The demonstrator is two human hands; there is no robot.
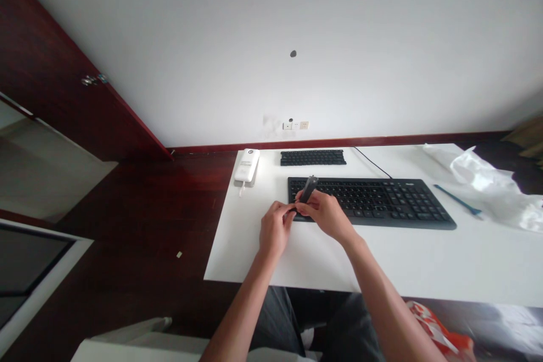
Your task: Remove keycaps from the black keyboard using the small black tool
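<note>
A black keyboard (394, 206) with a cable lies on the white table. Over its left end, my right hand (324, 212) is closed around a short dark stick-like tool (309, 188), tilted with its upper end pointing away from me. The exact kind of tool does not show. My left hand (275, 228) rests at the keyboard's near left corner, thumb and fingers pinched together, close to the right fingertips. Whatever lies between the left fingers is hidden. Behind the keyboard sits a smaller black panel of keys (313, 158).
A white handheld device (247, 166) with a strap lies at the table's far left. On the right are a slim blue brush-like tool (458, 201) and a crumpled white plastic bag (479, 175). Wall sockets (296, 125) sit behind the white table (241, 249). A dark red door (63, 56) stands left.
</note>
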